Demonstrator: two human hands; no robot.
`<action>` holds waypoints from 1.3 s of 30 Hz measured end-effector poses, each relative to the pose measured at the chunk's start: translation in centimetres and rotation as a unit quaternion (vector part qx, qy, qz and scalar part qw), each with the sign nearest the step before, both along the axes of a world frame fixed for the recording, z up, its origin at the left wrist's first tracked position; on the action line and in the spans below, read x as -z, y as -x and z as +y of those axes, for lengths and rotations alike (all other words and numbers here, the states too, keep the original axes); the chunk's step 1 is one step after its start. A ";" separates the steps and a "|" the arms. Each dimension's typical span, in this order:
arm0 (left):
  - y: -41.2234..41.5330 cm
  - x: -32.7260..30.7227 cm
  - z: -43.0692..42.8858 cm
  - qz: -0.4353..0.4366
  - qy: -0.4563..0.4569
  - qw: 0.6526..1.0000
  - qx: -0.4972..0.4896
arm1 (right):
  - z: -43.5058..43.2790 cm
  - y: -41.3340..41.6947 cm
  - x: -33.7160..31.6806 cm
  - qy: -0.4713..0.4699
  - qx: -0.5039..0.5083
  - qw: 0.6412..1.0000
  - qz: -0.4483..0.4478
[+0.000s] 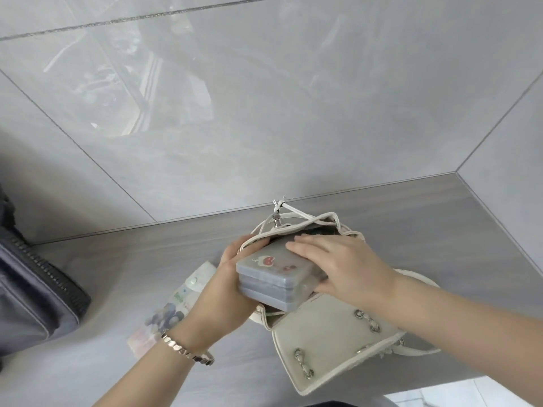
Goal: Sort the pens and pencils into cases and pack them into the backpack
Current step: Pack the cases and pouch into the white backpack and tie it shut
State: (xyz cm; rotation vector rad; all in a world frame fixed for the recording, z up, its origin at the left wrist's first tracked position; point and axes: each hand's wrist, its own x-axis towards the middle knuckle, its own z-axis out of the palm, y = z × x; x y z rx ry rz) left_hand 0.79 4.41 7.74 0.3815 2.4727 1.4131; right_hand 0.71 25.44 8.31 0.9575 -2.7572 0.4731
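Note:
A small cream backpack lies on the grey counter with its flap folded open toward me and its drawstring mouth spread. A translucent grey pencil case with red stickers on its lid sticks halfway into that mouth. My left hand grips the case's near left corner, with its fingers also holding the bag's rim. My right hand lies flat on the lid and wraps the case's right side. The case's contents are hidden.
A colourful printed pouch lies on the counter just left of the backpack, partly under my left wrist. A dark grey zipped bag sits at the left edge. A glossy tiled wall rises behind the counter.

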 end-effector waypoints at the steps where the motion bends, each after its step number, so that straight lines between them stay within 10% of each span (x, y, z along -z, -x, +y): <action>1: 0.0 0.1 -0.1 0.011 0.007 1.000 -0.008 | 0.0 0.1 0.0 -0.005 -0.011 1.000 -0.008; 8: -0.3 1.1 -1.4 0.046 0.025 0.998 0.028 | -0.1 -0.1 1.7 0.005 -0.102 0.992 0.068; 22: 1.0 1.3 -0.5 -0.012 0.100 0.994 0.040 | -5.0 3.6 1.6 -0.247 0.143 0.931 -0.227; 30: 0.8 1.8 0.9 -0.041 0.012 0.995 -0.093 | -4.6 4.0 2.4 -0.141 -0.015 0.966 -0.217; 39: 0.1 2.3 1.3 -0.056 -0.008 0.993 -0.101 | -10.4 4.8 5.5 -0.326 0.053 0.907 -0.263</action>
